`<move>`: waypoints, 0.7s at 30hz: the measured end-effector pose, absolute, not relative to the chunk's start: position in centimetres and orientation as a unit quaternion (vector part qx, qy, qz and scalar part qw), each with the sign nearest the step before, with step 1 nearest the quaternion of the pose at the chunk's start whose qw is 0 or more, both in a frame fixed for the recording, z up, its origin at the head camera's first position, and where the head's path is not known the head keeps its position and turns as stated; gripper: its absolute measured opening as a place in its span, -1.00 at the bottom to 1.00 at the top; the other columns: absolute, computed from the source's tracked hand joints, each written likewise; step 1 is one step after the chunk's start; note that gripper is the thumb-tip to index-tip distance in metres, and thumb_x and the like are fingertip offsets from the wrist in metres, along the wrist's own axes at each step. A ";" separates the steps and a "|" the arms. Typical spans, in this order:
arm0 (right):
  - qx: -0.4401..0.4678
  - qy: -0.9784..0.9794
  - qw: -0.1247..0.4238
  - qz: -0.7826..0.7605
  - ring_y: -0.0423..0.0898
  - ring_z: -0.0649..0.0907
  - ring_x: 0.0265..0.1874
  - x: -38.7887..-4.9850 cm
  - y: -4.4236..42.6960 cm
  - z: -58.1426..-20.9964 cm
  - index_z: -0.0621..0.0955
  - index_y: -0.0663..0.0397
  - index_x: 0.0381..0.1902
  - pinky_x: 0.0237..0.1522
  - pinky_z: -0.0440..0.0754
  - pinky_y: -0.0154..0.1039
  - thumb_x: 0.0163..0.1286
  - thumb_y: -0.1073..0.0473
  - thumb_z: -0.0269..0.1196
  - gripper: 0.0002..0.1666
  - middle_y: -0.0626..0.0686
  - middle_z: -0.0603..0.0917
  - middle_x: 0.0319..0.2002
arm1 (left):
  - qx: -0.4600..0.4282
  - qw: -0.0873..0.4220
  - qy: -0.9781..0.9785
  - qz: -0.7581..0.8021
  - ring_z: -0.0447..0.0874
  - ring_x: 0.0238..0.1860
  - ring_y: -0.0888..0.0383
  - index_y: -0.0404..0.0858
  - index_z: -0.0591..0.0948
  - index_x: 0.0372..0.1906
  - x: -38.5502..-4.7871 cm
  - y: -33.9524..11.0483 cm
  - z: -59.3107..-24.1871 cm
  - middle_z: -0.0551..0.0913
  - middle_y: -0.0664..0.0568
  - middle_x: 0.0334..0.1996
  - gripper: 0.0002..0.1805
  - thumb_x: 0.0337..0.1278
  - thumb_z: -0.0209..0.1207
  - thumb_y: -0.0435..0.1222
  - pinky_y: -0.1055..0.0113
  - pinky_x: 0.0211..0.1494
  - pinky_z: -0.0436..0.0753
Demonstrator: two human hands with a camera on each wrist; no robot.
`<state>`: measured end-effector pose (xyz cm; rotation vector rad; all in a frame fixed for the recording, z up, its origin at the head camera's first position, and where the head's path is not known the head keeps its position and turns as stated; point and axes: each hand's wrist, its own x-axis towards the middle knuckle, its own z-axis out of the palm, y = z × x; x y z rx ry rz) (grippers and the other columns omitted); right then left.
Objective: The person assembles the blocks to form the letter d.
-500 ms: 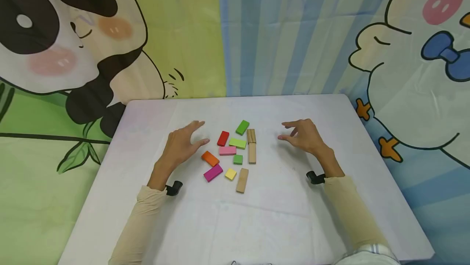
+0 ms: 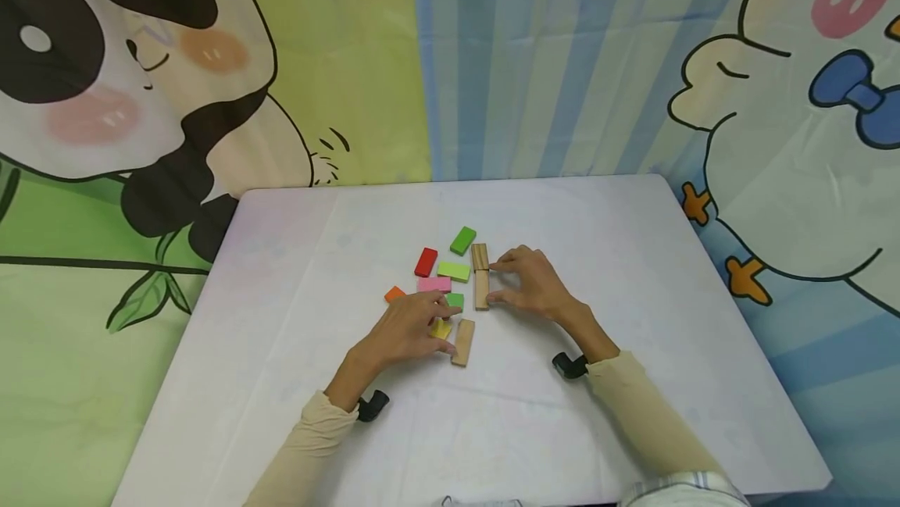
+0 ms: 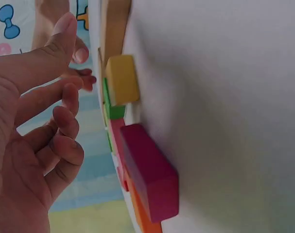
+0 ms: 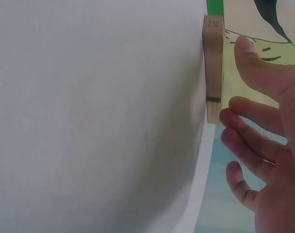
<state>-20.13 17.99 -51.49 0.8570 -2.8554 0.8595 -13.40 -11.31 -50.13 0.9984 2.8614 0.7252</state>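
Observation:
My left hand point(image 2: 406, 329) hovers over the lower left of a group of small blocks, its fingers loosely bent and holding nothing. Under it are a yellow block point(image 2: 441, 329) and, just beside the thumb, a plain wooden block point(image 2: 463, 343). A magenta block point(image 3: 149, 174) shows in the left wrist view; the hand hides it from the head view. My right hand point(image 2: 530, 282) is at the right side of two plain wooden blocks standing end to end, the upper point(image 2: 480, 257) and the lower point(image 2: 481, 290). Its fingertips are close to them; whether they touch I cannot tell.
Left of the wooden pair lie a red block point(image 2: 425, 262), a lime block point(image 2: 453, 271), a pink block point(image 2: 433, 284), a green block point(image 2: 455, 300) and an orange block point(image 2: 394, 294). A second green block point(image 2: 462, 241) lies farthest back. The white table point(image 2: 562, 429) meets a cartoon curtain point(image 2: 492, 62).
My left hand has moved right and toward me, over the blocks. The right hand has moved left to the wooden pair. The blocks look unmoved.

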 end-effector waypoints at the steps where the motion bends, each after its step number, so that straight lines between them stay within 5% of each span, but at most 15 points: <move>1: 0.277 -0.921 0.017 0.275 0.10 0.67 0.16 -20.1 17.8 -51.6 0.79 0.12 0.25 0.27 0.55 0.18 0.18 -0.14 0.69 -0.24 0.11 0.79 0.11 | 0.319 0.021 0.920 0.227 0.36 -0.39 0.35 -0.07 0.83 0.23 -13.3 -11.1 -50.2 0.69 0.15 -0.18 -0.22 -0.21 0.74 0.10 0.47 -0.37 0.26; 7: 0.279 -0.921 -0.001 0.273 0.10 0.64 0.21 -20.0 17.3 -52.0 0.77 0.09 0.28 0.32 0.55 0.17 0.15 -0.22 0.68 -0.17 0.11 0.76 0.15 | 0.319 0.051 0.925 0.201 0.39 -0.29 0.33 -0.02 0.77 0.32 -13.1 -10.6 -50.9 0.64 0.20 -0.13 -0.11 -0.25 0.75 0.15 0.48 -0.34 0.25; 21: 0.268 -0.922 -0.022 0.279 0.07 0.63 0.15 -19.9 17.0 -51.7 0.75 0.14 0.30 0.29 0.62 0.11 0.14 -0.18 0.71 -0.13 0.13 0.74 0.16 | 0.331 0.052 0.924 0.184 0.44 -0.20 0.31 -0.03 0.80 0.27 -12.7 -9.7 -51.3 0.65 0.19 -0.18 -0.20 -0.15 0.71 0.16 0.46 -0.31 0.36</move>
